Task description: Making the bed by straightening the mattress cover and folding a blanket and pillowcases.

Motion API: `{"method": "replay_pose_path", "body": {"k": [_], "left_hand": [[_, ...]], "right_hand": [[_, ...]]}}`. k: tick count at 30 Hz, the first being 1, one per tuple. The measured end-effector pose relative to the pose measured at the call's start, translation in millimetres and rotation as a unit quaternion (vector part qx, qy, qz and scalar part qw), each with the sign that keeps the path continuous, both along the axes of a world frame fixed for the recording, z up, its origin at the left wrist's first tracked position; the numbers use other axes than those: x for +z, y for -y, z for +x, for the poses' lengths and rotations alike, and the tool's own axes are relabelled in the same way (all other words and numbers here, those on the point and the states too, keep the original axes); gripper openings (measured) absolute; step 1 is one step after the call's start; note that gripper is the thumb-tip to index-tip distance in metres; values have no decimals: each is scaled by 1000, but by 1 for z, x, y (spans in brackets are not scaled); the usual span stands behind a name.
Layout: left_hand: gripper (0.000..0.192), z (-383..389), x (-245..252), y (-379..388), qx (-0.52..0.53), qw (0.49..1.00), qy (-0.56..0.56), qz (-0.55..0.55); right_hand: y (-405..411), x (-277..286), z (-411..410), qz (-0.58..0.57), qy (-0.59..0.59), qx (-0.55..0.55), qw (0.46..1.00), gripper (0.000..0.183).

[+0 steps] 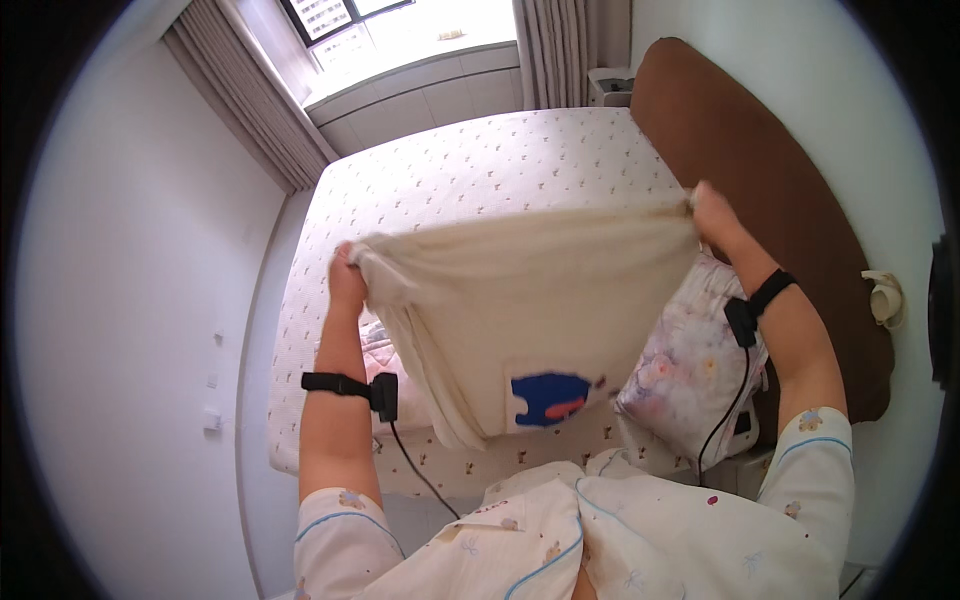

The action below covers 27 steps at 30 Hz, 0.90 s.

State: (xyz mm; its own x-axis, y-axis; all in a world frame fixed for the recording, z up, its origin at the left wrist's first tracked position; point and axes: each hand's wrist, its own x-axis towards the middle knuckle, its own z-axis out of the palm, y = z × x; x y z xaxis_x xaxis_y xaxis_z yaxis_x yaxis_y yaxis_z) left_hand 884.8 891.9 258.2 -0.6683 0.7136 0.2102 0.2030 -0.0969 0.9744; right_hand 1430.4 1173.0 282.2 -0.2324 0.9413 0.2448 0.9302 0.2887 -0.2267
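Observation:
A cream-coloured cloth (525,292) with a blue and red patch near its lower edge is stretched between my two hands above the bed. My left hand (347,279) grips its upper left corner, where the fabric bunches. At the upper right corner, my right hand (711,214) is closed on the cloth, slightly blurred. Whether the piece is a blanket or a garment, I cannot tell. Below and behind it lies the bed's patterned white sheet (480,172). Part of a pink quilted cloth (381,358) shows beside my left forearm.
A floral pillow (667,367) lies at the right, by the brown headboard (757,180). Beyond the bed stand a bedside table (609,84), curtains (559,52) and a windowsill (420,64). A white wall (142,300) runs along the left. Cables hang from the black straps on both forearms.

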Motion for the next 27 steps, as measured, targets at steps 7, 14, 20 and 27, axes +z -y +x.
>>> {"method": "replay_pose_path", "body": {"k": [7,14,20,27], "left_hand": [[29,15,184,82,-193,928,-76,309],[13,92,159,143,-193,888,-96,406],[23,99,82,210,-340,931,-131,25],[13,92,-23,241,-480,855,57,-189]], "right_hand": [[42,177,22,376,-347,133,849,27],[170,147,106,308,-437,79,841,27],[229,56,125,-25,-703,99,704,11],[249,-39,146,-219,-570,-14,792,9]]}}
